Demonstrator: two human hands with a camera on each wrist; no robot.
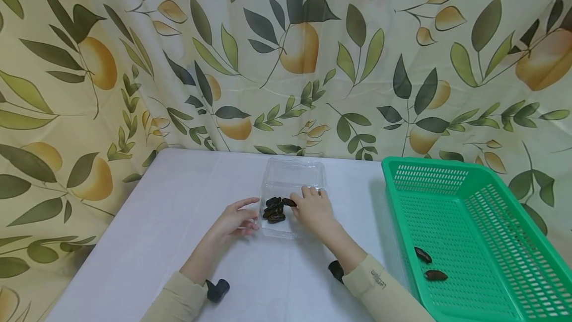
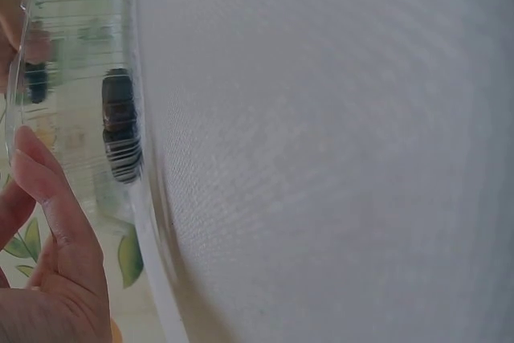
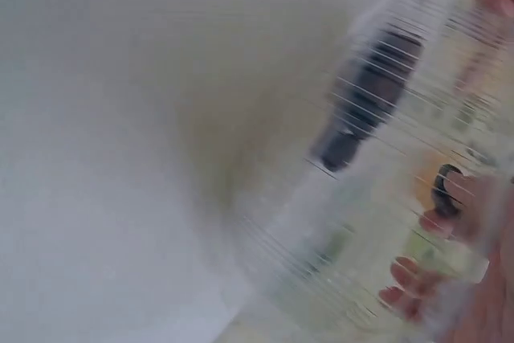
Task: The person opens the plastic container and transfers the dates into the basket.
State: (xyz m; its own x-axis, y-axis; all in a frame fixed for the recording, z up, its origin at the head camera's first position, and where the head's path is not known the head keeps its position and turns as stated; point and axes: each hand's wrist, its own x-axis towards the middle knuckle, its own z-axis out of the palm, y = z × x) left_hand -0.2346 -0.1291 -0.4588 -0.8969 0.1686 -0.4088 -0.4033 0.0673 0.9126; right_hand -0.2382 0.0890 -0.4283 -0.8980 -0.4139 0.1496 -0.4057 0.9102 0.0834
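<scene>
A clear plastic box (image 1: 281, 232) with its lid (image 1: 292, 173) folded back stands on the table, several dark brown, glossy oblong pieces (image 1: 274, 211) clustered in its left half. Over the box's right half, my right hand (image 1: 315, 210) pinches one such dark piece (image 1: 289, 202); the right wrist view shows that held piece (image 3: 443, 190) at the fingertips through the clear wall. My left hand (image 1: 234, 220) is at the box's left side, fingers loosely extended. In the left wrist view its fingertips (image 2: 28, 138) touch the box's rim.
A large green plastic basket (image 1: 395, 202) stands to the right, with two more dark oblong pieces (image 1: 435, 275) on its floor. A white cloth covers the table (image 1: 178, 188). Behind hangs a curtain (image 1: 348, 113) printed with fruit and leaves.
</scene>
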